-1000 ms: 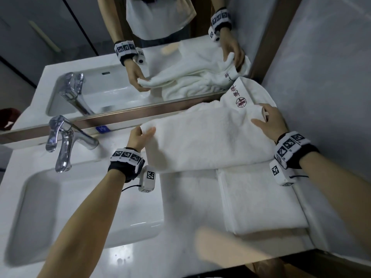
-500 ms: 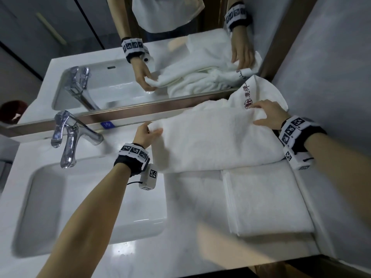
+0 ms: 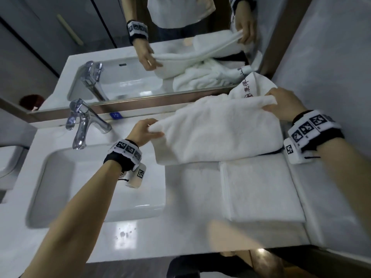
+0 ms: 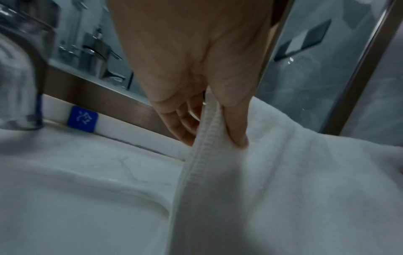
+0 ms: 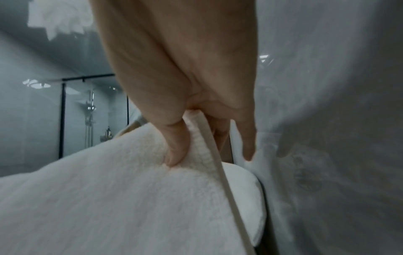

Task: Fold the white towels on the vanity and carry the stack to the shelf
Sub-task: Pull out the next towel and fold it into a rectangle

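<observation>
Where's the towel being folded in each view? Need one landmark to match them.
Head: towel centre right, left hand and right hand pinching its far corners.
Left wrist: lower right, hem running down from the fingers.
Right wrist: lower left and centre, thumb on it.
Shared landmark: the mirror frame, missing from the right wrist view.

Embroidered towel (image 3: 254, 87), upper right: dark red Chinese characters above a round emblem; characters not legible.
Blue square tag (image 3: 116, 115), ledge below mirror: white symbol, unreadable.
</observation>
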Motion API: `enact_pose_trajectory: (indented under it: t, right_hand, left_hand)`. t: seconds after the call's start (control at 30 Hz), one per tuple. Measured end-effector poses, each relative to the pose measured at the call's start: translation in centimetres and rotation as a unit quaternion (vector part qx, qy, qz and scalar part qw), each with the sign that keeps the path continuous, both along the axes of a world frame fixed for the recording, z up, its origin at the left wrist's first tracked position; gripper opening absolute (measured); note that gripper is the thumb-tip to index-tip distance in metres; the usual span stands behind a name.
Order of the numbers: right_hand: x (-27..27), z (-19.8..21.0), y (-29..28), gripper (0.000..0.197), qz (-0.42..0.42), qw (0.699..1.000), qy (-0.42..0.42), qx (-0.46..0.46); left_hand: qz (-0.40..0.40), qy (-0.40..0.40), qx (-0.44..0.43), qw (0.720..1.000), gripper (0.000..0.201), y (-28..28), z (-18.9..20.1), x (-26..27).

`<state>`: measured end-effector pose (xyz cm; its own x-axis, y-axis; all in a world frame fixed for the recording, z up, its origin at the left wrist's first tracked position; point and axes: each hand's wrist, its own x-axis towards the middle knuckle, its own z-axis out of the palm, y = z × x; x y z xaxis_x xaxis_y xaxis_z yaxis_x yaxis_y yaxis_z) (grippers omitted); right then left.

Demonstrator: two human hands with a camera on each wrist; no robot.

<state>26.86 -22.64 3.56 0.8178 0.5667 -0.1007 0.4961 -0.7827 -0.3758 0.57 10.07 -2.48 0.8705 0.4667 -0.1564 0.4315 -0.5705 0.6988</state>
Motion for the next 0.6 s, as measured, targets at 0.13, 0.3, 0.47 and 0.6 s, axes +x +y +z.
enact_pose_trajectory:
  t: [0.13,0.3,0.47,0.6]
  right_hand:
    - [-2.3,1.6,-1.1,0.038,-0.011,0.999,0.017,0.046]
    - [-5.2,3.5,-3.2,0.035,-0.007,0.992,0.027,0.125]
    - [-7.4,4.6,-5.1,0.035,0.0,0.983,0.042,0.177]
    - [-8.6,5.1,-6.0,0.035,0.006,0.986,0.068,0.154]
  left_hand:
    - [0.032,-0.057,-0.001,0.998,0.025,-2.1,1.4,-3.7]
    - [0.042,-0.064,0.001,0.997,0.021,-4.4,2.9,-8.6]
    - [0.041,-0.05,-0.022,0.998,0.012,-5.7,4.5,-11.8]
    - [0.026,-0.028,-0.018,0.999,0.014,-5.7,5.3,-12.8]
